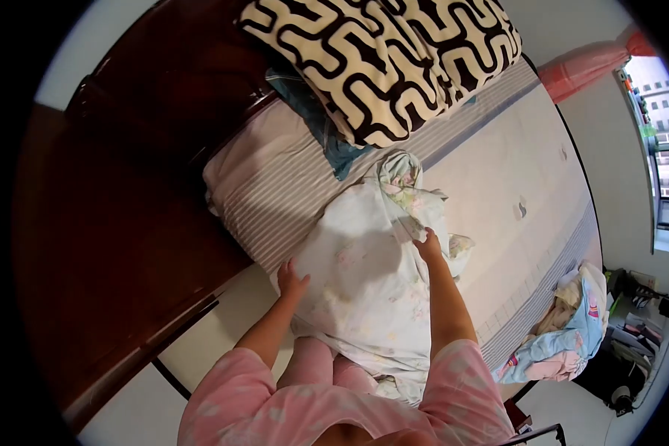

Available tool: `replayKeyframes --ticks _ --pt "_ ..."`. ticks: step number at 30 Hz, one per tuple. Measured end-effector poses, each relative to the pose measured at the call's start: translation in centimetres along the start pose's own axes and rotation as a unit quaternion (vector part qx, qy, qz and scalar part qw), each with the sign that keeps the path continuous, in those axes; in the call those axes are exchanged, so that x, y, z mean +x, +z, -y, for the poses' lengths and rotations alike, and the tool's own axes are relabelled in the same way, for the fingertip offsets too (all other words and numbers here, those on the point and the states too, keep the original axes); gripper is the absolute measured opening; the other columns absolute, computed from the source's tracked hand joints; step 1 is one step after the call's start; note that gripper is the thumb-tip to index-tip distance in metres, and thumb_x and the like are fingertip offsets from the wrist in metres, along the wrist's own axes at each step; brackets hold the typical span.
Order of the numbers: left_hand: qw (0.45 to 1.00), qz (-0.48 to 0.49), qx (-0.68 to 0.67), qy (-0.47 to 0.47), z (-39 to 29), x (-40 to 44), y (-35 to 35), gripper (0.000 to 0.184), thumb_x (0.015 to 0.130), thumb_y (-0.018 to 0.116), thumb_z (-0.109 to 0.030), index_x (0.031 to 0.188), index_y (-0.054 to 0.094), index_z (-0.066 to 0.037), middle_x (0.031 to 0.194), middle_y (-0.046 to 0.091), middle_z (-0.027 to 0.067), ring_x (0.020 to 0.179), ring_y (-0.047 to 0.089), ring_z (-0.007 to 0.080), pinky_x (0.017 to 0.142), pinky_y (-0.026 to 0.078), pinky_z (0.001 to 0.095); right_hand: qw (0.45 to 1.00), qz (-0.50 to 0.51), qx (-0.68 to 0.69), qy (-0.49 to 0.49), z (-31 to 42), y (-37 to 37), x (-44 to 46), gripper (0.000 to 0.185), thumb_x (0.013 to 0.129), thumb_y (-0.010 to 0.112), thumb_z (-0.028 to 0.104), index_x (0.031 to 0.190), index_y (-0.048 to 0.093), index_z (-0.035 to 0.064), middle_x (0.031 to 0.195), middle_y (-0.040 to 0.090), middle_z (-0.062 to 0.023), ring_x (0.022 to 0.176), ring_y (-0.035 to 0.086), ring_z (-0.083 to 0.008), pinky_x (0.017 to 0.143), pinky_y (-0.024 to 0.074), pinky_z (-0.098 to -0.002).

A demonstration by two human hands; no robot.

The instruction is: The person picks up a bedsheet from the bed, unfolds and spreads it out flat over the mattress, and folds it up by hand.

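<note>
A pale floral bedsheet or quilt cover (349, 253) lies bunched and partly spread over the near side of the bed, its lower end hanging by my legs. At its left edge my left hand (291, 279) rests against the fabric, thumb and fingers apart. My right hand (427, 245) is closed on a fold along the cloth's right part. Beyond that hand, a twisted, bunched portion of the same cloth shows a stronger flower print.
A folded black-and-cream patterned blanket (394, 67) sits at the bed's far end, over a teal cloth (323, 123). Striped bedding (513, 171) covers the mattress. Piled clothes (565, 334) lie at the right corner. Dark wooden furniture (126, 223) borders the left.
</note>
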State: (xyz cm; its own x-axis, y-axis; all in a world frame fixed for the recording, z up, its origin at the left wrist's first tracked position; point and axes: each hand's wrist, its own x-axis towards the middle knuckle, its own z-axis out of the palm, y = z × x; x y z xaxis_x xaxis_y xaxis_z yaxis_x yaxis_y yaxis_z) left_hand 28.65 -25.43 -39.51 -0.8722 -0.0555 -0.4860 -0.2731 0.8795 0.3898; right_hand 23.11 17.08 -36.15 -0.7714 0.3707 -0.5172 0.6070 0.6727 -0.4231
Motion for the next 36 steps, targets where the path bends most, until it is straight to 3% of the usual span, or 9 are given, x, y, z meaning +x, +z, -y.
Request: replayKeyframes --ticks 5,10,14,16,17,20,22,26,36 --pt "0.995 -0.012 0.087 0.041 -11.3 7.5 -0.2 0.087 0.066 0.072 -0.039 0.134 0.028 -0.008 0.139 0.023 0.0175 0.125 0.024 0.0384 0.1 0.025 0.0489 0.994 -0.103 -0.026 0.025 -3.8 1.1 1.5 0.083 0.065 0.073 0.027 0.132 0.028 0.0062 0.122 0.042 -0.0249 0.11 0.045 -0.0379 0.09 0.0414 -0.0407" --pt "0.998 0.055 -0.042 0.005 -11.8 12.6 3.4 0.069 0.072 0.065 -0.04 0.123 0.04 -0.002 0.12 0.046 0.0236 0.109 0.044 0.0399 0.091 0.036 0.0452 0.996 -0.061 0.045 0.045 -3.2 1.7 4.8 0.083 0.064 0.072 0.031 0.133 0.03 0.0111 0.12 0.044 -0.0233 0.105 0.049 -0.0375 0.086 0.043 -0.0416" --pt "0.992 -0.011 -0.123 -0.035 -7.4 13.4 3.2 0.041 0.077 0.058 -0.032 0.095 0.057 0.005 0.094 0.058 0.0265 0.091 0.054 0.0414 0.082 0.041 0.0447 0.976 -0.187 -0.079 -0.079 -5.3 0.9 9.2 0.045 0.075 0.061 0.02 0.115 0.051 0.0018 0.095 0.058 -0.0189 0.092 0.054 -0.0365 0.081 0.044 -0.0388" --pt "0.975 -0.097 -0.187 -0.072 -3.3 12.8 0.6 0.034 0.078 0.056 -0.026 0.093 0.059 0.004 0.091 0.059 0.0243 0.087 0.055 0.0393 0.079 0.042 0.0443 0.933 -0.285 0.197 -0.097 -6.3 -1.1 11.4 0.023 0.08 0.05 0.007 0.101 0.054 -0.0008 0.086 0.057 -0.0096 0.076 0.054 -0.0193 0.07 0.0441 -0.0302" --pt "0.966 -0.127 -0.177 -0.136 -4.8 10.9 -3.8 0.034 0.078 0.054 -0.024 0.098 0.059 0.003 0.093 0.06 0.023 0.087 0.055 0.0375 0.079 0.043 0.0425 0.93 -0.325 0.151 -0.087 -3.3 -5.0 9.5 0.021 0.082 0.047 0.007 0.101 0.053 -0.0007 0.081 0.053 -0.0034 0.071 0.047 -0.0108 0.064 0.0419 -0.0253" --pt "0.946 -0.213 -0.192 -0.15 4.3 8.2 -6.4 0.035 0.077 0.053 -0.019 0.106 0.057 0.0 0.102 0.06 0.0206 0.091 0.057 0.0356 0.08 0.044 0.0388 0.885 -0.371 0.279 0.037 -3.3 -11.4 7.4 0.018 0.082 0.046 0.003 0.097 0.055 0.0003 0.069 0.054 -0.0042 0.06 0.048 -0.0112 0.053 0.0412 -0.0244" --pt "0.972 -0.138 -0.013 -0.19 8.8 5.3 -7.0 0.036 0.077 0.055 -0.019 0.108 0.057 -0.002 0.103 0.06 0.0192 0.094 0.057 0.0347 0.081 0.045 0.0389 0.845 -0.346 0.405 0.04 -7.2 -12.5 6.8 0.014 0.085 0.044 0.006 0.092 0.053 -0.0005 0.075 0.055 -0.0051 0.063 0.051 -0.011 0.055 0.0438 -0.0232" --pt "0.964 0.037 0.165 -0.205 8.9 0.8 -7.6 0.045 0.075 0.06 -0.021 0.116 0.051 -0.006 0.114 0.054 0.0167 0.106 0.05 0.0333 0.09 0.04 0.041 0.972 -0.216 -0.04 0.078 -17.3 -8.4 5.8 0.04 0.082 0.056 0.026 0.112 0.051 -0.0009 0.104 0.054 -0.019 0.092 0.054 -0.0291 0.08 0.0448 -0.0382" --pt "0.994 -0.003 0.074 0.078 -8.3 11.5 0.0 0.042 0.076 0.059 -0.015 0.116 0.05 -0.006 0.119 0.049 0.0144 0.109 0.045 0.0318 0.092 0.036 0.0403 0.974 -0.168 -0.043 0.143 -11.9 -8.1 3.8 0.031 0.076 0.055 0.028 0.09 0.062 0.0016 0.09 0.06 -0.019 0.086 0.057 -0.0352 0.078 0.0453 -0.0413"
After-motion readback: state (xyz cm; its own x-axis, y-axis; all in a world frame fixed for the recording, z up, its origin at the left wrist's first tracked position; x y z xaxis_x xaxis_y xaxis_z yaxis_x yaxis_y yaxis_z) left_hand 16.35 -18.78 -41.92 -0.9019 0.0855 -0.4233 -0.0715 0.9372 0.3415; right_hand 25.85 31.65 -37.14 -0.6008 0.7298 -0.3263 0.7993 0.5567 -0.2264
